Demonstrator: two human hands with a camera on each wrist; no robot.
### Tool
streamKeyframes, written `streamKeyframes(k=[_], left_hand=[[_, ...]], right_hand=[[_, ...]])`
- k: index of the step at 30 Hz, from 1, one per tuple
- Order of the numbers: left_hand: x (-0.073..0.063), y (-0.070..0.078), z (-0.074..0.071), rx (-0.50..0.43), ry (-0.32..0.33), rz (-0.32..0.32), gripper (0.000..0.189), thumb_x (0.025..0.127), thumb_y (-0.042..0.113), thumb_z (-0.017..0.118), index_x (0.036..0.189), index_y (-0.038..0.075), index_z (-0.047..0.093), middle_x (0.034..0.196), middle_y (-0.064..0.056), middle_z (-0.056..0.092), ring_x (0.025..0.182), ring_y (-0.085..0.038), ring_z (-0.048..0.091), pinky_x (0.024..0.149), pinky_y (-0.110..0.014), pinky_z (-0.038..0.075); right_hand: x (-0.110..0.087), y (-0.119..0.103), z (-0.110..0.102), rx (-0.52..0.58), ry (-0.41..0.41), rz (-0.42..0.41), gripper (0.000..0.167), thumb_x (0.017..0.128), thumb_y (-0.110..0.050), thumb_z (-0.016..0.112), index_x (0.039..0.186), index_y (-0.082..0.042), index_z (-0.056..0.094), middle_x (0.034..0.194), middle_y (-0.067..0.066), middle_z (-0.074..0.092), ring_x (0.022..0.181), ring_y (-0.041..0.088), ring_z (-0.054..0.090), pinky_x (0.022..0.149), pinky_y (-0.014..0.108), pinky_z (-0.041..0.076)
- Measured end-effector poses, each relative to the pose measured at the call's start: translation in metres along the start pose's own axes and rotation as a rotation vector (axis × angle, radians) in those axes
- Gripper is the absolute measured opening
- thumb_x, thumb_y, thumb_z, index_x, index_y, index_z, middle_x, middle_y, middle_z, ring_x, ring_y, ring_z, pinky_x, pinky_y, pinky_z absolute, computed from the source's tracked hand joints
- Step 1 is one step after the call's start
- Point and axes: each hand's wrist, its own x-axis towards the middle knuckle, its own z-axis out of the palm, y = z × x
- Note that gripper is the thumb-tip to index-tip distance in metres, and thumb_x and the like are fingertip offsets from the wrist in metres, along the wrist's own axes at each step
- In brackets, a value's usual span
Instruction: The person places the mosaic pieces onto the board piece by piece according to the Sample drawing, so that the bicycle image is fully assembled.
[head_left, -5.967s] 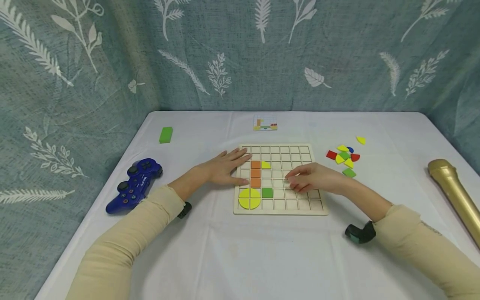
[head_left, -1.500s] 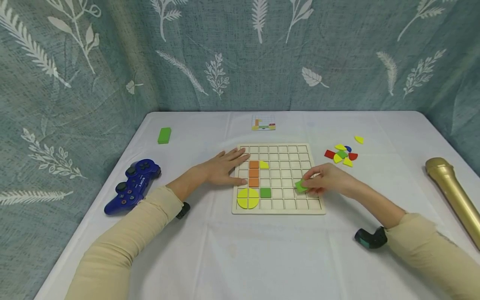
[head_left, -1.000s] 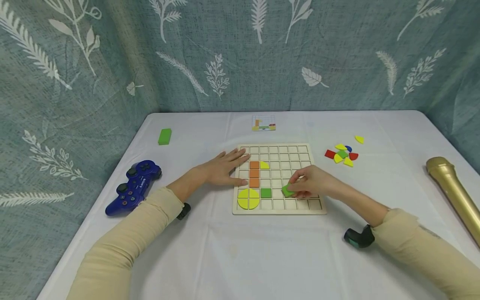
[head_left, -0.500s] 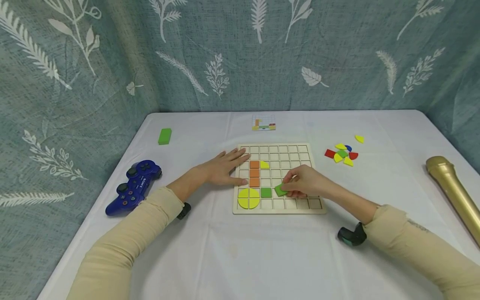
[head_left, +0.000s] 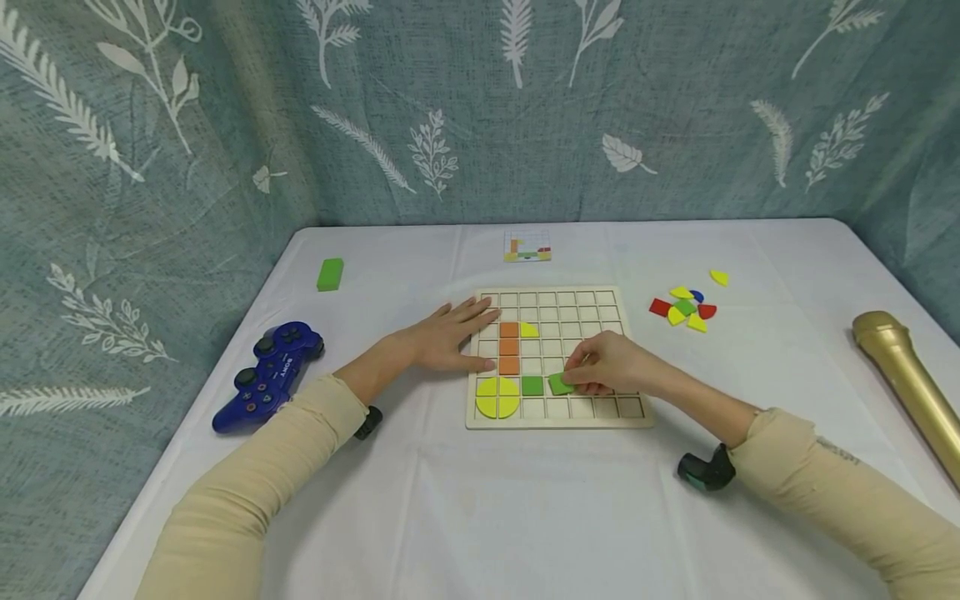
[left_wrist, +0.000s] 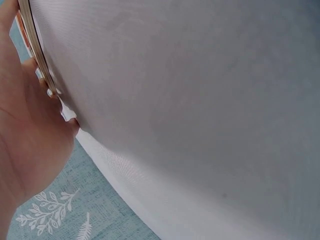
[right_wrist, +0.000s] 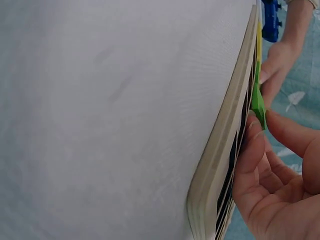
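Note:
My right hand pinches a green square tile between thumb and fingers, over the wooden grid board. The right wrist view shows this green tile tilted against the board's surface. Just left of it a second green tile lies flat in a cell. My left hand rests with straight, spread fingers on the board's left edge. Beside its fingertips stand a column of orange square tiles and a yellow quarter-circle tile. Several yellow pieces form a circle at the lower left.
Loose red, yellow, green and blue tiles lie right of the board. Behind it is a small pattern card. A green block and a blue game controller lie left, a gold microphone-shaped object far right.
My right hand has picked up a green tile from the loose pieces and carried it left, beside the green tile on the board. The left hand has stayed in place.

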Motion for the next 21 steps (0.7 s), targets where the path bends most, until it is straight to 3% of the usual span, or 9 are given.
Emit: streamKeyframes(k=[21], left_hand=[[0.0001, -0.0011, 0.0012, 0.000, 0.013, 0.006, 0.088, 0.090, 0.067, 0.044, 0.155, 0.023, 0.003, 0.159, 0.002, -0.006, 0.143, -0.018, -0.008, 0.114, -0.046, -0.002]], right_hand=[[0.0009, -0.0001, 0.0032, 0.053, 0.001, -0.021, 0.016, 0.092, -0.017, 0.065, 0.098, -0.002, 0.066, 0.070, 0.005, 0.061, 0.058, 0.015, 0.052, 0.053, 0.022, 0.045]])
